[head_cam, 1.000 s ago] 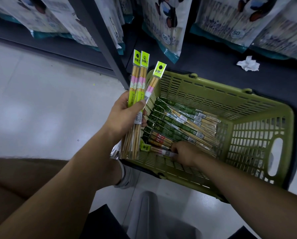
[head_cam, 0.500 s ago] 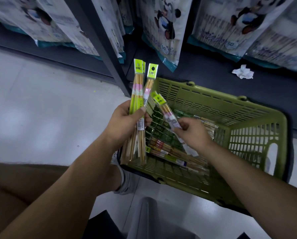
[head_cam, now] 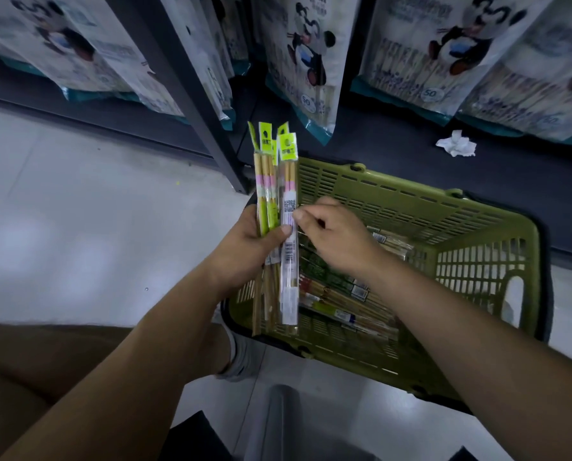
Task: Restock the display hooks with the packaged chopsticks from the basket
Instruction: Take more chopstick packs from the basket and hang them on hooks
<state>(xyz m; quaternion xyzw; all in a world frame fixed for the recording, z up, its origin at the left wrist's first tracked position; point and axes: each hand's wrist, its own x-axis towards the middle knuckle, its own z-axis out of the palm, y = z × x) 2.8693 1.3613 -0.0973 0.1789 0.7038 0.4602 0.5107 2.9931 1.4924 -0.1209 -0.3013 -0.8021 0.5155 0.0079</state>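
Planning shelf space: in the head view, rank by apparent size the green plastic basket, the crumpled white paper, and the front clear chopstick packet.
Green plastic basket
Front clear chopstick packet, enlarged by nearness
Crumpled white paper

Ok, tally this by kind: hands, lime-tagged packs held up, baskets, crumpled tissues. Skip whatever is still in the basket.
Hands: 2, left hand and right hand
Held packs: 4 going by the lime tags, though they overlap
Basket: 1
Tissue: 1
Total: 8
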